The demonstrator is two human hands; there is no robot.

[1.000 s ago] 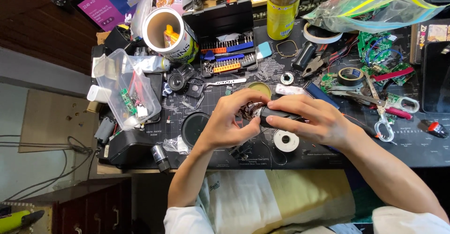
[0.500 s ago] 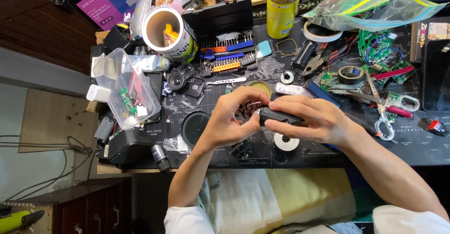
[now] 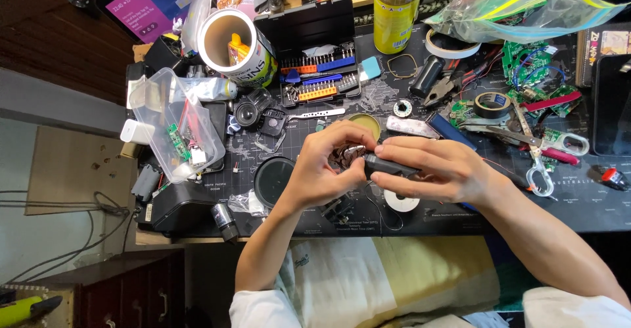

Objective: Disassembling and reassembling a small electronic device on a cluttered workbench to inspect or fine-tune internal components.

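Observation:
My left hand (image 3: 323, 165) pinches a small round metal part (image 3: 349, 156) with copper windings, held just above the dark desk mat (image 3: 578, 196). My right hand (image 3: 437, 168) grips a black pen-shaped screwdriver (image 3: 389, 165), and its tip meets the metal part between my left fingers. A white solder spool (image 3: 401, 202) lies on the mat right under my right hand. A round black lid (image 3: 273, 179) sits beside my left wrist.
An open black bit case (image 3: 315, 62) with coloured bits stands behind my hands. A cardboard tube (image 3: 230, 42), a clear plastic box (image 3: 174, 127), a yellow spray can (image 3: 396, 9), scissors (image 3: 532, 147), pliers (image 3: 447, 85), tape rolls and green circuit boards (image 3: 532, 68) crowd the desk.
Both hands stay together over the mat's middle; the fingers have shifted slightly around the metal part and the screwdriver.

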